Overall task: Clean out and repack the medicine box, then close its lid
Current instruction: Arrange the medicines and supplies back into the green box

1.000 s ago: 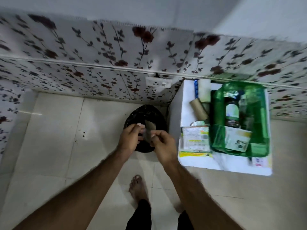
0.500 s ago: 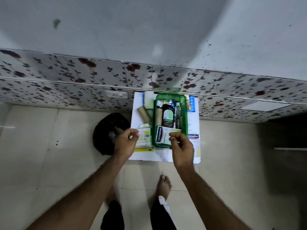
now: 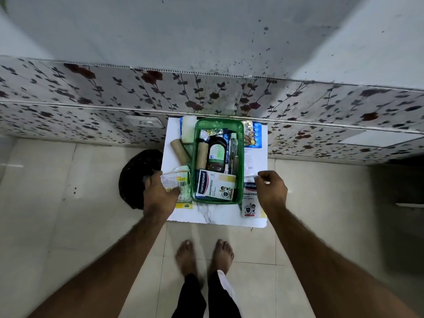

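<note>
The green medicine box [image 3: 241, 157] stands open on a small white table [image 3: 218, 218] against the wall. Inside it lie a Hansaplast carton [image 3: 215, 187], a dark bottle [image 3: 216, 154], a tube [image 3: 232, 143] and a brown roll [image 3: 202, 156]. No lid shows. My left hand [image 3: 158, 193] is left of the box, fingers spread over the edge of a yellow-green packet [image 3: 181, 177]. My right hand [image 3: 271, 191] hovers right of the box with its fingers curled in, above a second Hansaplast carton [image 3: 250, 204].
A black bin bag [image 3: 137, 177] sits on the tiled floor left of the table. On the table outside the box are another brown roll [image 3: 180, 150], a white pad [image 3: 187, 131] and blister strips [image 3: 252, 131]. My bare feet [image 3: 185, 255] stand just before the table.
Both hands left the black bin bag and moved right to either side of the green box. The scrap they held over the bag is gone from them.
</note>
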